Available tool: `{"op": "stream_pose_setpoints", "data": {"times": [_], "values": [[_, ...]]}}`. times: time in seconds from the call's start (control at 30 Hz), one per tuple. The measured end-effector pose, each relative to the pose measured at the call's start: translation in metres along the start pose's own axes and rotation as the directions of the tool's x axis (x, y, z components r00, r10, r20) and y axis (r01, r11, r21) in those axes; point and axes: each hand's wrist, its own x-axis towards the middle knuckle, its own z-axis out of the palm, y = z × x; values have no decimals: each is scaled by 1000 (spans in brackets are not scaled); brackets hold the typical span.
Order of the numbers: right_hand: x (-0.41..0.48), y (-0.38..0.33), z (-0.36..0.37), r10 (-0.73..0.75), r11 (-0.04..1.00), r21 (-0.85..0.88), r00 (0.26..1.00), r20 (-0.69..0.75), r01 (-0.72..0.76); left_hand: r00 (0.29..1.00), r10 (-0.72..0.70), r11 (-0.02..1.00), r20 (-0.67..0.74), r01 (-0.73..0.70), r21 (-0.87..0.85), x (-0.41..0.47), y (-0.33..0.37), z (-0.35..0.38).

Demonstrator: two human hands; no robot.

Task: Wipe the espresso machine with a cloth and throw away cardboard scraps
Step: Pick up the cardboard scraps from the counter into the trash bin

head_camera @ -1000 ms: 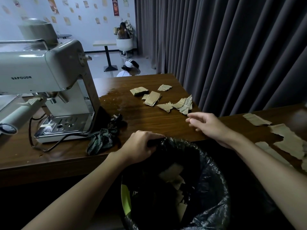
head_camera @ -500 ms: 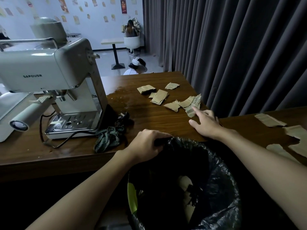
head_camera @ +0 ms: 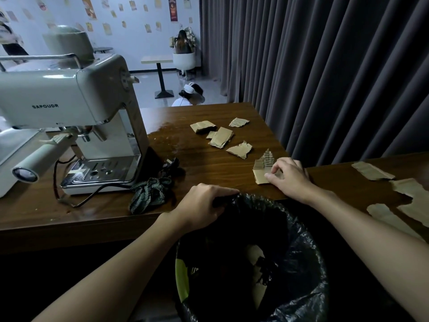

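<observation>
Dark wooden table [head_camera: 209, 166] fills room corner. Nearest, bin [head_camera: 301, 263] with black liner; left hand [head_camera: 204, 205] clenched on rim. Right hand [head_camera: 290, 177] palm-down, fingertips pinching cardboard scrap [head_camera: 261, 169]. Cloth [head_camera: 151, 194] bunched beside espresso machine [head_camera: 69, 108]. More scraps [head_camera: 220, 137] beyond.

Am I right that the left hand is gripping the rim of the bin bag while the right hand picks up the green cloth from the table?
Not quite. In the head view the left hand does grip the bin bag rim, but the right hand is on a cardboard scrap, not the green cloth, which lies untouched beside the espresso machine.
</observation>
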Motion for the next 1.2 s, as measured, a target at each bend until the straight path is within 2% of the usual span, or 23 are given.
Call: {"op": "stream_pose_setpoints", "data": {"times": [0.07,0.13,0.27,0.37,0.47,0.53,0.6,0.63,0.77,0.87,0.93,1.03,1.1,1.2], "values": [[2,-1,0,18,1000,-1,999,37,-18,1000,3,1000,4,-3,-8,-1,0,0],[2,-2,-3,32,997,75,998,47,-36,1000,10,1000,1,-10,-5,-1,1,-1],[-1,-5,-8,78,954,293,997,-21,-69,1000,17,1000,-8,-17,12,0,0,-1],[-5,-5,-13,45,934,357,996,-82,-13,1000,19,1000,-6,-19,-4,0,0,-1],[-11,-3,-24,83,845,533,995,-60,-38,999,38,999,-16,-38,-9,0,0,-1],[-17,-6,-35,87,725,687,996,-8,-58,999,50,999,-18,-50,-8,0,0,-1],[-28,-14,-44,14,618,783,996,87,-77,999,49,999,-19,-49,-7,0,0,-2],[-33,-19,-46,-41,609,789,991,131,-79,999,46,999,-18,-46,-5,0,-1,-2],[-46,-33,-46,-243,690,719,909,338,-83,999,45,999,0,-45,3,1,-2,-1],[-46,-40,-46,-335,777,629,839,428,-10,998,61,998,-2,-61,3,1,0,-1],[-38,-42,-43,-292,787,616,867,403,-22,999,52,999,8,-52,-2,1,-1,-2],[-12,-38,-21,-159,818,575,958,237,-6,1000,28,1000,12,-28,-1,1,-3,-2],[8,-32,-3,-105,884,467,978,182,8,1000,24,1000,9,-24,-7,0,-2,-1],[28,-32,17,-97,977,207,970,223,50,1000,25,999,6,-25,-23,0,0,-2]]}}
